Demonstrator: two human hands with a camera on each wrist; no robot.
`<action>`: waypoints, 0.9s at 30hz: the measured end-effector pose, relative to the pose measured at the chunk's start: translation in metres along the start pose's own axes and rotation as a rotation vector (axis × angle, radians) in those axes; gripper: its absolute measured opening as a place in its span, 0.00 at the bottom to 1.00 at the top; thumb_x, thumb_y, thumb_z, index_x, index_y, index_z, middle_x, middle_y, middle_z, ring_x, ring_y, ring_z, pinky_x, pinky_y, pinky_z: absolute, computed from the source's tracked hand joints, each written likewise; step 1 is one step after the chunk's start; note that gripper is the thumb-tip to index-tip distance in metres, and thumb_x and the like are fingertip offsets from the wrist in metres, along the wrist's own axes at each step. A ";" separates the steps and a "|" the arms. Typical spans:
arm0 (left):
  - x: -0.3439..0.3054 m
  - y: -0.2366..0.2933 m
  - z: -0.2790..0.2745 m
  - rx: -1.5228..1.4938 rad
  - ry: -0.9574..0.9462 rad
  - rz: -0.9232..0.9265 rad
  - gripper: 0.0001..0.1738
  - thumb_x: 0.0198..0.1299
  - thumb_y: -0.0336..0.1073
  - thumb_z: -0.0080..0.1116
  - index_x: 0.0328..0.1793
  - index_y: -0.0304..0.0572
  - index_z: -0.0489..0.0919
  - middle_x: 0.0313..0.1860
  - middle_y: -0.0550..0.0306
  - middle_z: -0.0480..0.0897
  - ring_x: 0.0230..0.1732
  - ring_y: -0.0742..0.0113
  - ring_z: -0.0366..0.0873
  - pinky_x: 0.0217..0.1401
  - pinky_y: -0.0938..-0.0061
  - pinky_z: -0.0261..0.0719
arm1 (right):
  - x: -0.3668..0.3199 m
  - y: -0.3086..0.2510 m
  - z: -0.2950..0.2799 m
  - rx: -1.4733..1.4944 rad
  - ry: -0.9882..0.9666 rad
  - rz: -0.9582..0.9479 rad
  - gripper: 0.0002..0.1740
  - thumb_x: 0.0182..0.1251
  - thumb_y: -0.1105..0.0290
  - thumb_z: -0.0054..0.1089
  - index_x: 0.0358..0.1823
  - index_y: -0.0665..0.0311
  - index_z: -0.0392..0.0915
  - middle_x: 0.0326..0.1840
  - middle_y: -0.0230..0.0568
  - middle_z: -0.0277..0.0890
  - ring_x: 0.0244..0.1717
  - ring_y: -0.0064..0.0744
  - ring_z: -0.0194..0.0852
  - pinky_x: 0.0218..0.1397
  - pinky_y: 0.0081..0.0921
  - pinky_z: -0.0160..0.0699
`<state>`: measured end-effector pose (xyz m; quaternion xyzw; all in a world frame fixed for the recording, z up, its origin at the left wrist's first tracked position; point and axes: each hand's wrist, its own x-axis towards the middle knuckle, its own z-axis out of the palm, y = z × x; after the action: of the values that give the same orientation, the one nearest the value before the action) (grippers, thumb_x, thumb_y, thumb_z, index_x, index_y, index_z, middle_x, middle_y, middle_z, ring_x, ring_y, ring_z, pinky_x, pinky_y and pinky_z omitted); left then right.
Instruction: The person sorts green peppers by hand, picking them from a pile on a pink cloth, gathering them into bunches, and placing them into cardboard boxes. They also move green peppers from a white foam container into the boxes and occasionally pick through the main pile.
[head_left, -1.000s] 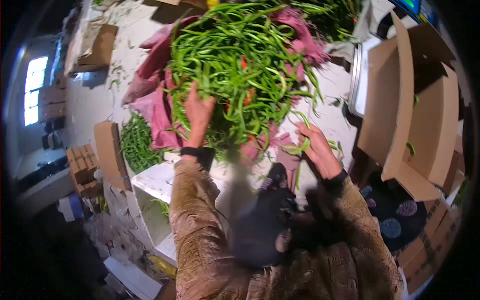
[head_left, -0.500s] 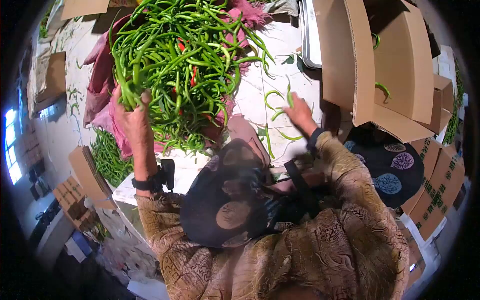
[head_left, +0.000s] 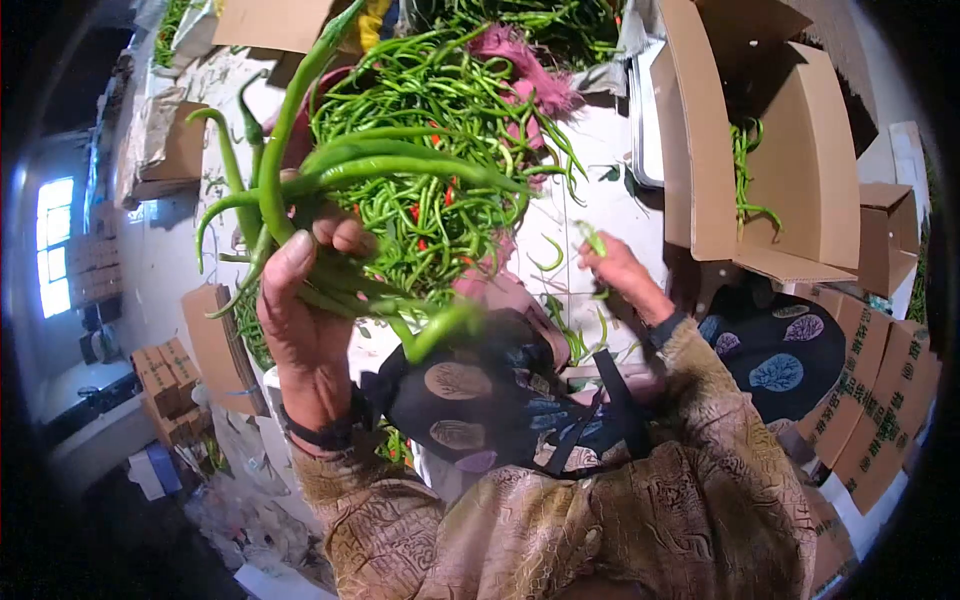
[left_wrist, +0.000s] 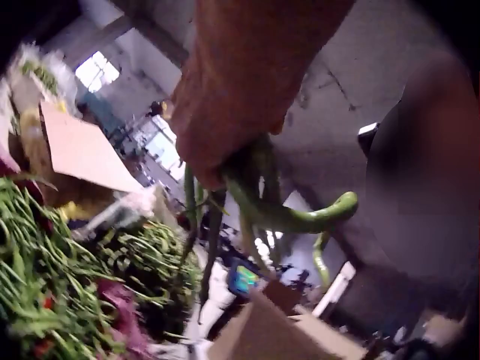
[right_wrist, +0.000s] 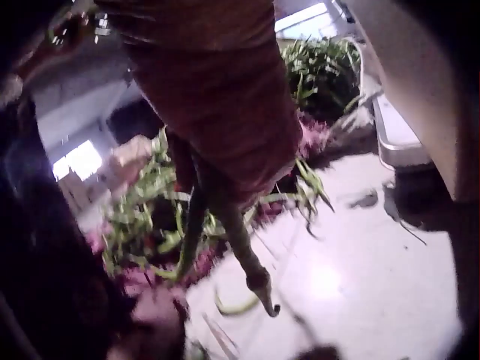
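Gripping a bunch of peppers (head_left: pixel 400 165) in my left hand (head_left: pixel 305 330), I have it lifted above the near edge of the pile (head_left: pixel 450 90), fingers and thumb curled tight round the gathered middle. My right hand (head_left: pixel 620 270) is low, to the right of the pile, pinching a single pepper (head_left: pixel 590 238); in the right wrist view it hangs from my fingers with its curled stem end down.

These pods feel light and bendy to judge by their curves. The skin looks glossy and probably slick, and I expect they would snap if bent hard. A loose fistful would likely slide apart, so I take them around the middle where they cross, not by the thin tips.

The bunch has no single line. From my fist one long pod points up and away from me. Several sweep sideways across the pile toward its right side, and a few hook over and droop on the left. Short ends stick out below my palm.

Under the pile lies a pink cloth (head_left: pixel 520 50), and right of the pile stands an open cardboard box (head_left: pixel 800 150) with a few pods inside.
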<state>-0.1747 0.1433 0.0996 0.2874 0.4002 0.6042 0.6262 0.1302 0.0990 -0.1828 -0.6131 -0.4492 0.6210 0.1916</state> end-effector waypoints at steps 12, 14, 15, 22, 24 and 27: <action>-0.060 -0.025 0.021 -0.607 0.076 0.021 0.19 0.56 0.29 0.58 0.53 0.40 0.67 0.36 0.60 0.65 0.41 0.67 0.63 0.49 0.69 0.62 | -0.117 -0.152 -0.042 1.442 -0.528 -0.198 0.22 0.66 0.73 0.50 0.61 0.69 0.65 0.48 0.47 0.74 0.39 0.28 0.74 0.46 0.27 0.75; -0.064 -0.034 0.015 -0.646 0.112 0.024 0.19 0.56 0.29 0.58 0.53 0.41 0.67 0.36 0.60 0.65 0.41 0.67 0.63 0.49 0.69 0.62 | -0.125 -0.149 -0.049 1.406 -0.549 -0.247 0.24 0.62 0.75 0.51 0.61 0.69 0.65 0.48 0.47 0.74 0.40 0.29 0.75 0.47 0.28 0.75; -0.065 -0.039 0.014 -0.657 0.109 0.020 0.19 0.56 0.29 0.58 0.53 0.41 0.67 0.36 0.60 0.65 0.41 0.67 0.63 0.49 0.69 0.62 | -0.128 -0.148 -0.052 1.375 -0.584 -0.297 0.26 0.59 0.77 0.51 0.61 0.69 0.65 0.49 0.47 0.74 0.41 0.29 0.75 0.47 0.28 0.75; -0.074 -0.060 0.017 -0.697 0.056 -0.031 0.22 0.54 0.31 0.57 0.55 0.44 0.67 0.35 0.63 0.62 0.39 0.69 0.61 0.47 0.69 0.61 | -0.142 -0.144 -0.068 1.408 -0.574 -0.332 0.27 0.54 0.78 0.51 0.59 0.68 0.67 0.49 0.49 0.75 0.43 0.32 0.75 0.49 0.30 0.76; -0.077 -0.062 0.017 -0.683 0.030 -0.027 0.26 0.55 0.32 0.57 0.61 0.49 0.67 0.35 0.64 0.62 0.40 0.70 0.60 0.47 0.70 0.61 | -0.146 -0.145 -0.071 1.391 -0.562 -0.347 0.27 0.54 0.78 0.51 0.60 0.68 0.66 0.50 0.49 0.74 0.45 0.33 0.74 0.50 0.32 0.75; -0.080 -0.066 0.020 -0.680 0.039 -0.033 0.28 0.53 0.32 0.57 0.63 0.49 0.67 0.35 0.65 0.63 0.38 0.71 0.59 0.47 0.71 0.61 | -0.154 -0.149 -0.072 1.302 -0.550 -0.350 0.27 0.57 0.78 0.51 0.61 0.68 0.65 0.51 0.50 0.74 0.47 0.34 0.75 0.54 0.34 0.75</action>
<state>-0.1192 0.0602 0.0665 0.0440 0.1926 0.6983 0.6880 0.1777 0.0792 0.0375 -0.1157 -0.1122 0.8542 0.4943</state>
